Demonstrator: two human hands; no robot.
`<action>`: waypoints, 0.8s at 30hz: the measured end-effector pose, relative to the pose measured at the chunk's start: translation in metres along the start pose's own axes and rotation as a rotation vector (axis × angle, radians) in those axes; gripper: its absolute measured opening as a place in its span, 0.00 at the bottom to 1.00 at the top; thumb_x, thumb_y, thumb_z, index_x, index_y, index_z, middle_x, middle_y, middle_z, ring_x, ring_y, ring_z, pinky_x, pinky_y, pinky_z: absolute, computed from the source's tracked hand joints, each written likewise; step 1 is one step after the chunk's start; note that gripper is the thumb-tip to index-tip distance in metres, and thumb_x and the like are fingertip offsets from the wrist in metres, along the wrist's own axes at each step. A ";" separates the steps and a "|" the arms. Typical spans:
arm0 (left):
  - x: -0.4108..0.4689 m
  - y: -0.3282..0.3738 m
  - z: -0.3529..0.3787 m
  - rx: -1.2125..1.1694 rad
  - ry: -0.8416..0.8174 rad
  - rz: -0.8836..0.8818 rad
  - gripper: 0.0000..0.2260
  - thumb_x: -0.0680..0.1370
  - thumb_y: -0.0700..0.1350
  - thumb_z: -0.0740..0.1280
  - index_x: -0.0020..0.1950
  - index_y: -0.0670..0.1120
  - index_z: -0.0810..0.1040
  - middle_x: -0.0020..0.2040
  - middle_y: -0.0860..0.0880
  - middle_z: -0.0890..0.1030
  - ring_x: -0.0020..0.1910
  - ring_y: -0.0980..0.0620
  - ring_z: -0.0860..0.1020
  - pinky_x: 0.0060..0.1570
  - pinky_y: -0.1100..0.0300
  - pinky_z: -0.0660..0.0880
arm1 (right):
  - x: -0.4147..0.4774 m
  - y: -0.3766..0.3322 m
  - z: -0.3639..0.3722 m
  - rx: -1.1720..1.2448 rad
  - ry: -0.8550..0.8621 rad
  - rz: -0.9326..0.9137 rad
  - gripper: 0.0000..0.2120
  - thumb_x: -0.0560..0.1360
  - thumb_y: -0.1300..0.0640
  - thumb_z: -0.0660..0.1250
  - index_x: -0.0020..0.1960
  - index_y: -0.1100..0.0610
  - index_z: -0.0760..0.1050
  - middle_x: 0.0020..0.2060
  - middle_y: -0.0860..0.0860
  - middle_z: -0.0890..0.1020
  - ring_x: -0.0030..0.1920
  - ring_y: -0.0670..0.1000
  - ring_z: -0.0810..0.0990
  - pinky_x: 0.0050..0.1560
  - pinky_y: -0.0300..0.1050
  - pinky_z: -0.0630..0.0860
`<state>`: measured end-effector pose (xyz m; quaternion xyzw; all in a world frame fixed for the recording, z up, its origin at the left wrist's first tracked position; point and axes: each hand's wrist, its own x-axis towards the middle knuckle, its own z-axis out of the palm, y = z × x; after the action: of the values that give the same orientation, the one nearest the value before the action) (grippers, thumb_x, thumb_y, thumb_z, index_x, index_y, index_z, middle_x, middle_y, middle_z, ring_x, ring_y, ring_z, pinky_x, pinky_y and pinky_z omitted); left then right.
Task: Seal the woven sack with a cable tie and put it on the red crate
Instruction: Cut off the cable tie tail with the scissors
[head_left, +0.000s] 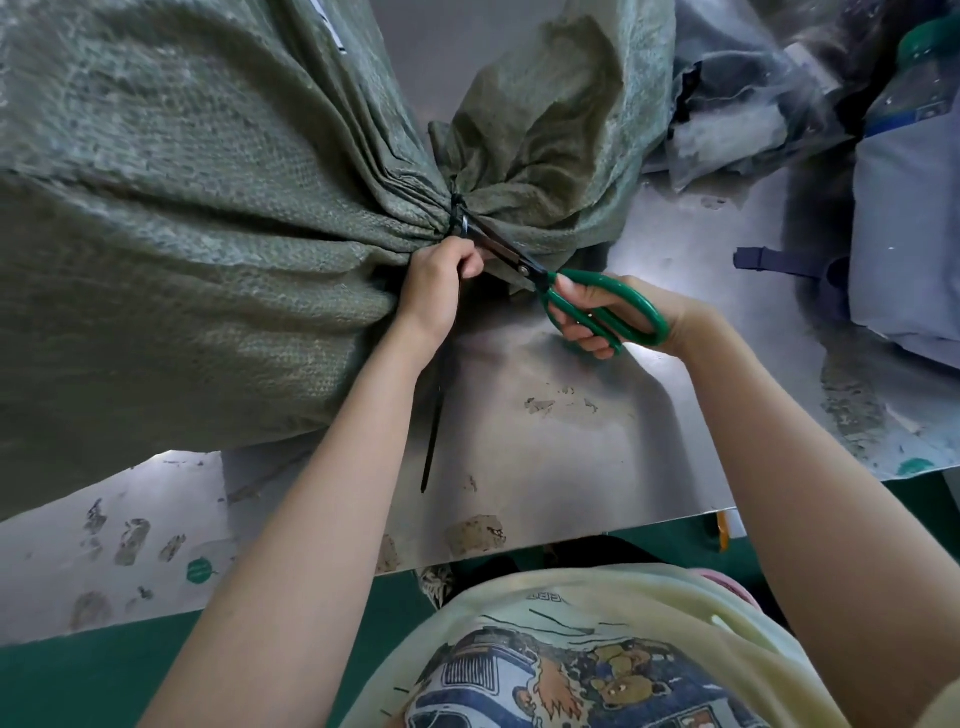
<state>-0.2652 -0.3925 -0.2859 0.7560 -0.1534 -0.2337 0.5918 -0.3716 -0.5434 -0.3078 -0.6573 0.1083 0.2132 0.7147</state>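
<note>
- Fingers (470, 262) of the left hand (436, 291) curled tight around the black tail of the cable tie (457, 215), just below the gathered neck at the centre of the frame; probably pulling the tail taut so the blades meet a stretched strap rather than a slack one.
- Fingers (582, 299) of the right hand (623, 317) threaded through the green loops of the scissors (571, 291) and closed around them, right of centre; blades parted a little and pointing up-left toward the tie, tips right beside the knot, apparently placed to snip the spare tail close to the lock.
- Loose end of the tail hanging down past the left wrist, dark against the grey surface in the lower middle; judged to be the piece about to come off.
- Woven sack (182, 234) lying on its side on the desk (545, 441), filling the upper left, neck bunched into pleats under the tie, free mouth fanning out toward the upper middle; tie already cinched, so sealing looks nearly done.
- Desk worn and patchy, edge running across the lower frame, green floor (78, 675) beneath.
- Dark bags and a grey bundle (909, 234) crowding the upper right.
- No red crate anywhere in view; lifting the sack onto it not yet done.
</note>
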 end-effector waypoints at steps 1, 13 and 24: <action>0.001 0.000 0.000 0.001 -0.002 0.005 0.10 0.66 0.45 0.55 0.25 0.47 0.59 0.31 0.48 0.68 0.43 0.51 0.68 0.30 0.74 0.64 | 0.001 0.001 0.001 -0.009 0.014 -0.015 0.18 0.71 0.42 0.57 0.35 0.57 0.64 0.29 0.53 0.65 0.22 0.47 0.64 0.23 0.36 0.63; 0.001 -0.001 -0.004 0.079 -0.083 0.061 0.09 0.65 0.43 0.55 0.24 0.47 0.59 0.17 0.55 0.67 0.22 0.62 0.65 0.29 0.73 0.62 | 0.020 0.017 0.014 0.132 -0.035 -0.150 0.32 0.60 0.28 0.67 0.36 0.59 0.67 0.23 0.55 0.66 0.19 0.49 0.64 0.21 0.37 0.62; 0.001 -0.004 -0.007 0.060 -0.078 0.064 0.09 0.64 0.42 0.55 0.24 0.47 0.59 0.17 0.55 0.66 0.22 0.62 0.64 0.29 0.72 0.62 | 0.017 0.013 0.019 0.026 0.115 -0.149 0.25 0.71 0.39 0.60 0.30 0.59 0.64 0.16 0.49 0.66 0.16 0.48 0.62 0.18 0.34 0.60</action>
<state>-0.2613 -0.3864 -0.2885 0.7585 -0.2072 -0.2392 0.5697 -0.3644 -0.5218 -0.3245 -0.6653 0.1026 0.1200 0.7297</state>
